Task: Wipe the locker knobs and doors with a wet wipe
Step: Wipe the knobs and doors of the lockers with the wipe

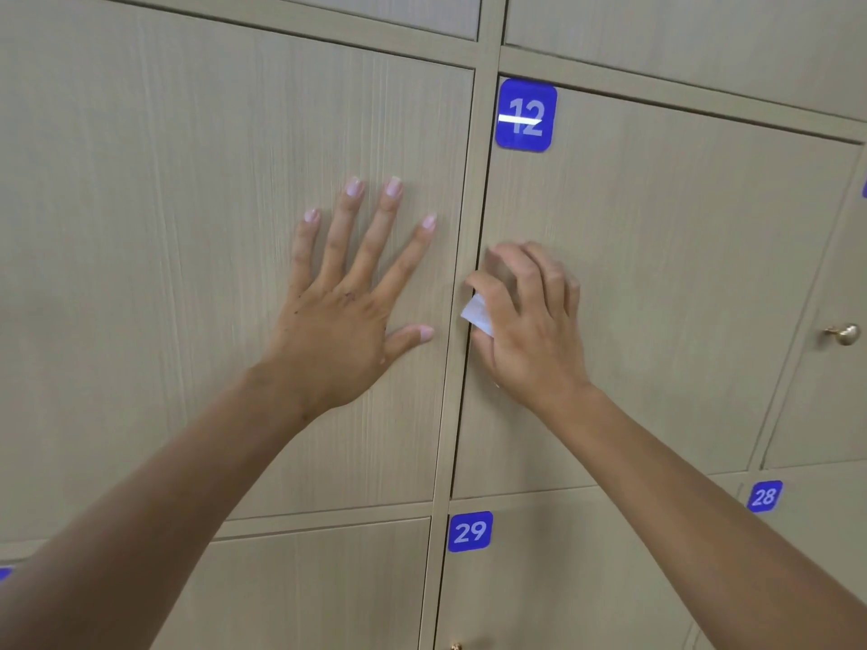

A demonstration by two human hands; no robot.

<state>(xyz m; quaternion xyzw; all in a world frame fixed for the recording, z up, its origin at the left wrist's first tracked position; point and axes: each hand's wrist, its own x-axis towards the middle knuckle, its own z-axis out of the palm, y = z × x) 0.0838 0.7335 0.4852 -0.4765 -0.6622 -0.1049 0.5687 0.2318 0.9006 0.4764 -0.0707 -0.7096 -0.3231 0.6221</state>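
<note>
My left hand (347,297) lies flat with spread fingers on the beige locker door (187,227) left of the divider. My right hand (525,316) is curled round a white wet wipe (478,314) at the left edge of locker door 12 (680,274). Only a corner of the wipe shows past my thumb. Whatever is under the wipe, a knob or bare door, is hidden by my fingers. A brass knob (844,334) sticks out at the far right, on the door past door 12.
Blue number plates mark lockers 12 (526,114), 29 (470,531) and 28 (764,496). More beige doors fill the wall above and below. Another brass knob (455,646) peeks in at the bottom edge.
</note>
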